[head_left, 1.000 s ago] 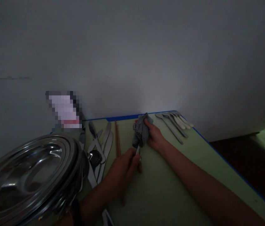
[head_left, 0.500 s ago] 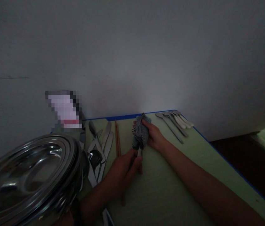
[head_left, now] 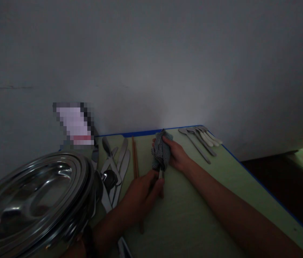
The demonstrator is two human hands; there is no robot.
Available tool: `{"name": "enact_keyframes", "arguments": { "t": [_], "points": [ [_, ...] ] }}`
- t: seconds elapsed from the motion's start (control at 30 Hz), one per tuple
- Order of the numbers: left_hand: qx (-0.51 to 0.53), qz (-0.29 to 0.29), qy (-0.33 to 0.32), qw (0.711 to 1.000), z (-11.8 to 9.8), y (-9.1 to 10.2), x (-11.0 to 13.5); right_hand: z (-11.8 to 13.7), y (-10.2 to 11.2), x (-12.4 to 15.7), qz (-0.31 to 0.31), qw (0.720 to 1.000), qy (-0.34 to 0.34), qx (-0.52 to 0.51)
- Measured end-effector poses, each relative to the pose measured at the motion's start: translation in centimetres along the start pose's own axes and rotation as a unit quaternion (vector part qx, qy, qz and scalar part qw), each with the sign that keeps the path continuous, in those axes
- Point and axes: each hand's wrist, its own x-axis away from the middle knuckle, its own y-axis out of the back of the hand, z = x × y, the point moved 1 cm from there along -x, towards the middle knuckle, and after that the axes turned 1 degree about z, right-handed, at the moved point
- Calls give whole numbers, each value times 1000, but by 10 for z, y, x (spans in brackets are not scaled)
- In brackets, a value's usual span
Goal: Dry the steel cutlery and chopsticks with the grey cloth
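My right hand (head_left: 176, 154) is closed around a bunched checked cloth (head_left: 161, 151) at the back of the green table (head_left: 189, 215). The cloth is wrapped round the upper part of a metal utensil (head_left: 160, 174), whose handle end shows just below it. My left hand (head_left: 143, 195) pinches that lower end of the utensil. Its working end is hidden in the cloth, so I cannot tell what kind of utensil it is.
Several spoons (head_left: 201, 141) lie in a row at the back right. Knives and other cutlery (head_left: 116, 166) lie left of a pair of chopsticks (head_left: 134, 161). Stacked steel compartment trays (head_left: 30, 200) fill the near left. The table's blue edge (head_left: 261, 184) runs along the right, the wall stands behind.
The cloth in my right hand has shifted slightly along the utensil. Both hands stay in almost the same place.
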Motion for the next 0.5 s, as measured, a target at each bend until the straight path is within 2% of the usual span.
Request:
{"name": "enact_keyframes", "arguments": {
  "t": [0.17, 0.23, 0.37, 0.5],
  "points": [
    [13, -17, 3, 1000, -3, 1, 1, 1, -1, 0, -18, 1000, 2, -7],
    [32, -51, -5, 998, -4, 3, 2, 2, -1, 1, -25, 1000, 11, -3],
    [61, -153, 15, 986, -5, 7, 2, 7, 0, 3, -2, 999, 25, 20],
    [51, -177, 29, 982, -5, 9, 1, 10, 1, 4, 15, 998, 34, 40]
  ]
}}
